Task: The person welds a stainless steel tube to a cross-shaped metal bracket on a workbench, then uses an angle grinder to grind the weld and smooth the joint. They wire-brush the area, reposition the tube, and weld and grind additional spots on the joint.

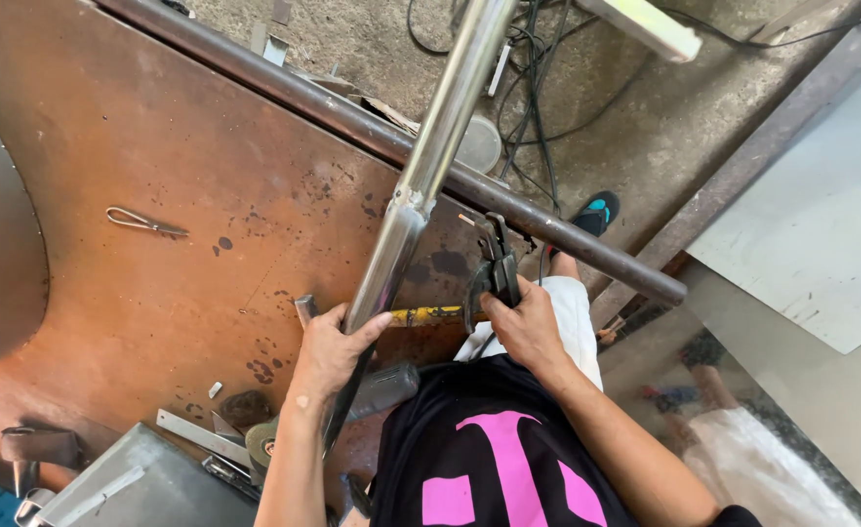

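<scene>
The left hand (pixel 328 346) grips a long shiny steel pipe (pixel 430 156). The right hand (pixel 523 327) grips a black clamp tool (pixel 494 268) above the rusty brown metal counter (pixel 157 146).

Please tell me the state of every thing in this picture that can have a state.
Steel tube: tilted, gripped near its weld.
Left hand: closed around the steel tube.
Right hand: closed on the black clamp tool.
Black clamp tool: held upright.
Angle grinder: lying unheld.
Rusty table: stained.
</scene>
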